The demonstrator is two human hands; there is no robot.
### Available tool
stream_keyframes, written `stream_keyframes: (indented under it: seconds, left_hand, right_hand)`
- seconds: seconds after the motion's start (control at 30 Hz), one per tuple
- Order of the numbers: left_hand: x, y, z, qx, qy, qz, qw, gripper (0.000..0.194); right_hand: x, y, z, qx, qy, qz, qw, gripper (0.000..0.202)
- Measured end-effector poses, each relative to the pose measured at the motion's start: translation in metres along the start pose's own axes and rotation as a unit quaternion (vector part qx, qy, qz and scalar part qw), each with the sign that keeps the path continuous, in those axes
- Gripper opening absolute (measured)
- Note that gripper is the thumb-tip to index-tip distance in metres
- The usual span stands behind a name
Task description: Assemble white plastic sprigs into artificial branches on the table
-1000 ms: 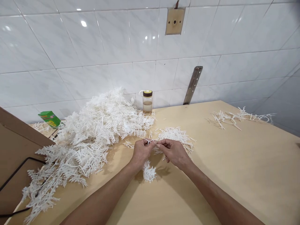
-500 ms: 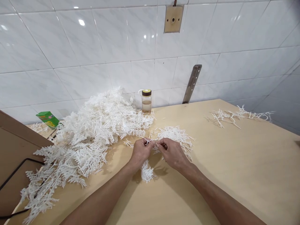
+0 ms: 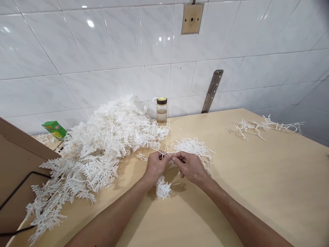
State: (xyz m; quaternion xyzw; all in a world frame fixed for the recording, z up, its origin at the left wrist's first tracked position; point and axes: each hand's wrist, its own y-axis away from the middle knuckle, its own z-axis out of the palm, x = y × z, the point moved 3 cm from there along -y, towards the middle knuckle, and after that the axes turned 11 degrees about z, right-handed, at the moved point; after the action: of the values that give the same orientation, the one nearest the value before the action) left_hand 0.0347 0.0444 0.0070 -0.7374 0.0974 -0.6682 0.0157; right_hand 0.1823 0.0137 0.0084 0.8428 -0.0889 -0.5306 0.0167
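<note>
My left hand (image 3: 156,166) is closed on a white branched plastic sprig (image 3: 163,189), whose bristly end hangs below the fingers. Thin white stems show above the thumb. Close beside it, my right hand (image 3: 189,166) is closed in a pinch at the sprig's thin end, with fingertips almost touching those of the left. Just behind the hands lies a small heap of loose white plastic pieces (image 3: 191,146), partly hidden by my right hand. A large pile of white bristly sprigs (image 3: 110,133) spreads over the table to the left.
Several bare white stems (image 3: 253,127) lie at the table's (image 3: 259,185) far right. A lidded bottle (image 3: 161,111) with liquid stands by the tiled wall. At left are a green carton (image 3: 55,130) and a brown board (image 3: 19,171) with a black cord. A metal strip (image 3: 212,91) leans against the wall.
Both hands stay together on the sprig with only slight finger movement. The sprig's hanging end has swung slightly. The whole view has shifted a little.
</note>
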Motion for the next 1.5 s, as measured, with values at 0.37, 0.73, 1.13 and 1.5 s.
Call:
stream_keyframes:
  seconds: [0.37,0.73,1.13,1.5]
  left_hand:
    - [0.0,0.003,0.004,-0.033,0.025,-0.014,0.999,0.031]
    - [0.007,0.011,0.006,-0.032,-0.149,0.137,0.979,0.019]
    - [0.007,0.004,0.004,-0.066,0.12,-0.069,0.988,0.042]
    - [-0.006,-0.001,0.003,-0.015,0.079,-0.007,0.997,0.044]
  right_hand:
    - [-0.001,0.001,-0.001,-0.009,0.052,-0.027,0.998,0.02]
    - [0.001,-0.005,0.002,0.139,0.236,-0.058,0.96,0.013]
    - [0.007,-0.012,-0.032,0.197,0.137,-0.08,0.968,0.02]
    - [-0.002,0.001,0.003,0.039,0.052,-0.032,0.997,0.026]
